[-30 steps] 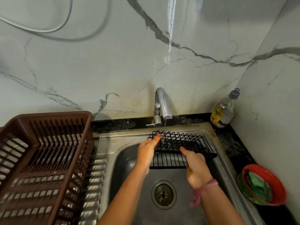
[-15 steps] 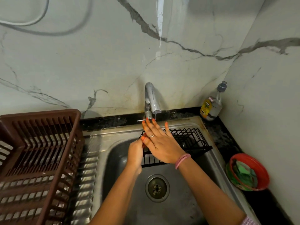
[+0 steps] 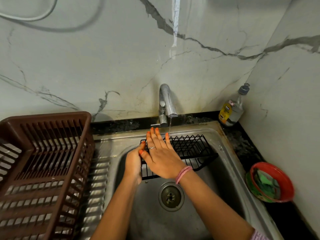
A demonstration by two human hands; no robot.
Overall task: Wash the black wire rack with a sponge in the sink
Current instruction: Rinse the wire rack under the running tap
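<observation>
My flat, splayed right hand [image 3: 161,158] hides the left part of the black wire rack [image 3: 189,149], propped at the sink's [image 3: 223,141] twelve o'clock side, my left hand [image 3: 134,163] gripping its nine o'clock edge.

Sink at centre, rack propped across its far half.

The wire rack [image 3: 188,149] sat in the sink [image 3: 230,161], beyond the drain [image 3: 171,196] and just near of the tap [image 3: 167,103], which rose from the far rim. The left hand [image 3: 134,163] gripped the rack's left end; the right hand [image 3: 161,155] lay flat over it. A slatted basket [image 3: 43,163] stood left of the sink. A bottle [image 3: 231,108] occupied the far right corner, a bowl [image 3: 270,181] the right counter nearer by.
</observation>
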